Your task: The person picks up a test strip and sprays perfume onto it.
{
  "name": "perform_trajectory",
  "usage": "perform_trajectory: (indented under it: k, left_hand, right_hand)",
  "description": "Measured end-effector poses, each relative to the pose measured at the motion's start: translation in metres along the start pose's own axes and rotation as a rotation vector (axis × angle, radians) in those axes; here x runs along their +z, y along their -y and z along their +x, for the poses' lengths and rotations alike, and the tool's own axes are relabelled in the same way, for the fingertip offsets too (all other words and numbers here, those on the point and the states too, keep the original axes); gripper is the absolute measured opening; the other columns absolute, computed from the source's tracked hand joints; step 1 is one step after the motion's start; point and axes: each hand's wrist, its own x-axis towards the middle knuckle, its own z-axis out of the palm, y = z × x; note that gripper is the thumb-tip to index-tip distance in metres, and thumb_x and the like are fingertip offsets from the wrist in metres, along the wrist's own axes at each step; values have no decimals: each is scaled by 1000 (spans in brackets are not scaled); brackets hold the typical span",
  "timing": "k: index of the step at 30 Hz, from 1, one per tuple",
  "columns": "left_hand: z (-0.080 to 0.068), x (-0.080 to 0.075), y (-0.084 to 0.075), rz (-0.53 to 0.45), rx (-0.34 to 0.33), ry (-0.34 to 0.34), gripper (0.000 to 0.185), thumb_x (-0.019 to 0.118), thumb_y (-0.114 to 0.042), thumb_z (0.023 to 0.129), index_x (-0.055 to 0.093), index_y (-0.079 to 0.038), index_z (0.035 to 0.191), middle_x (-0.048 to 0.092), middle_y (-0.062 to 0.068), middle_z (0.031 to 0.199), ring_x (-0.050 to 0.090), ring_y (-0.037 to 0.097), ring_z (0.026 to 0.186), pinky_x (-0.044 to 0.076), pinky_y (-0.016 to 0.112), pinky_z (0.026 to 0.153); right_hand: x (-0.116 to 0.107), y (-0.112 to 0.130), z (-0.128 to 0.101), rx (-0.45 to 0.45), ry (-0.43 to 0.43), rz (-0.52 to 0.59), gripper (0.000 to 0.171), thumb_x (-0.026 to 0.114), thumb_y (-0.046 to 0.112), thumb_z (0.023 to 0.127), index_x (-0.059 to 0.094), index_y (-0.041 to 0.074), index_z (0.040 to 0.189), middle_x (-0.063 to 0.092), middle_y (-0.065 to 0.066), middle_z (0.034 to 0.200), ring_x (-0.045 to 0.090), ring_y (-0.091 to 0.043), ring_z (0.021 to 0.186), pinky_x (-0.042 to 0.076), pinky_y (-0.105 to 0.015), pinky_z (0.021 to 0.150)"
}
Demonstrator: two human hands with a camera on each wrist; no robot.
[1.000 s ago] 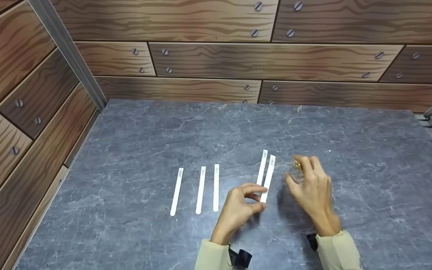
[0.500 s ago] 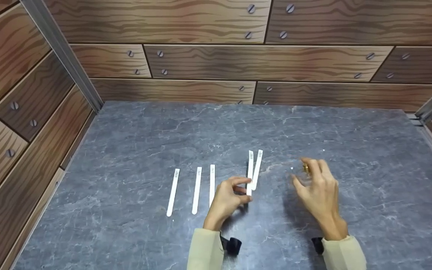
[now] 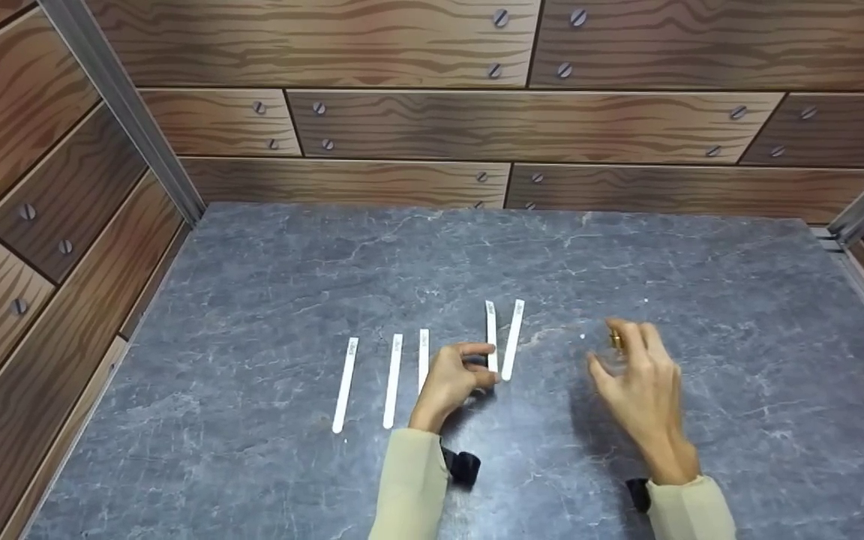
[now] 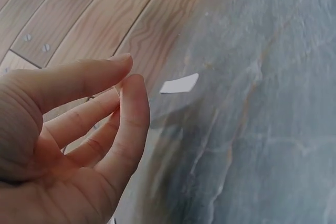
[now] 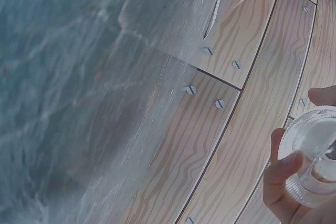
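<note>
My left hand (image 3: 451,379) pinches a white paper test strip (image 3: 490,324) between thumb and fingers; its lower end is hidden by the fingers. Just to its right another white strip (image 3: 512,341) lies on the table. In the left wrist view a short white piece of strip (image 4: 180,84) shows beyond the fingertips; I cannot tell which strip it belongs to. My right hand (image 3: 646,382) holds a small clear, round bottle (image 5: 310,156) with a ridged edge, raised over the table. A gold-coloured part (image 3: 616,340) shows between its fingers from above.
Several more strips lie left of my left hand: a leftmost strip (image 3: 346,386), a middle strip (image 3: 394,382) and one strip (image 3: 423,356) partly behind the hand. Small white specks dot the grey marbled table (image 3: 289,285). Wood-patterned walls (image 3: 402,124) enclose the back and sides.
My left hand has moved left with one strip, away from the other, which now lies on the table. The right hand has shifted slightly right, still holding the bottle.
</note>
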Motion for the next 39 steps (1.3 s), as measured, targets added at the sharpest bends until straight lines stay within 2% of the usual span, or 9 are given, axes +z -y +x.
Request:
perform_trajectory:
  k: [4,8,12,16,26,34,39]
  left_hand:
    - [2,4,2,-15,11,-16,39,74,14,79,69,11,118,74,20,89,73,25,73,60,32,67]
    - [6,10,2,-23,9,-37,32,74,13,81,71,13,112,72,16,93,71,22,70,61,30,67]
    - [11,17,-2,44,16,-43,27,74,13,82,72,12,110,71,13,91,71,19,70,60,28,66]
    - [16,24,-5,111,20,-19,25,73,12,83,72,12,108,72,13,90,70,17,69,60,26,64]
    - [27,35,-15,151,-19,6,26,74,10,85,72,9,111,70,8,89,71,19,69,59,25,64]
    - [26,33,-16,154,8,-26,23,66,13,88,70,11,111,68,7,77,63,13,58,59,26,57]
    - [20,26,-15,239,55,-52,29,59,15,88,70,9,114,67,7,75,61,13,53,56,24,51]
  right_hand:
    - [-1,0,0,4,4,-2,47,85,-3,64,64,-3,106,60,-18,85,60,-35,62,51,-54,52]
    - [-2,0,0,14,6,3,46,84,-4,64,64,-4,105,60,-19,85,60,-36,63,51,-54,53]
    - [-2,0,0,18,2,4,47,85,-4,64,64,-4,106,60,-19,86,61,-36,64,52,-54,54]
    - [-2,0,0,17,4,-1,47,86,-3,64,65,-4,106,61,-19,86,60,-36,64,52,-54,54]
    - [-4,0,1,25,1,1,47,85,-2,64,64,-4,106,62,-20,88,61,-38,65,53,-56,56]
    - [-6,-2,0,23,2,-3,48,86,-3,64,65,-4,107,62,-20,89,63,-38,66,53,-56,56]
    - [-7,-3,-1,19,-2,-2,48,86,-2,64,65,-4,107,62,-20,89,63,-38,66,53,-56,56]
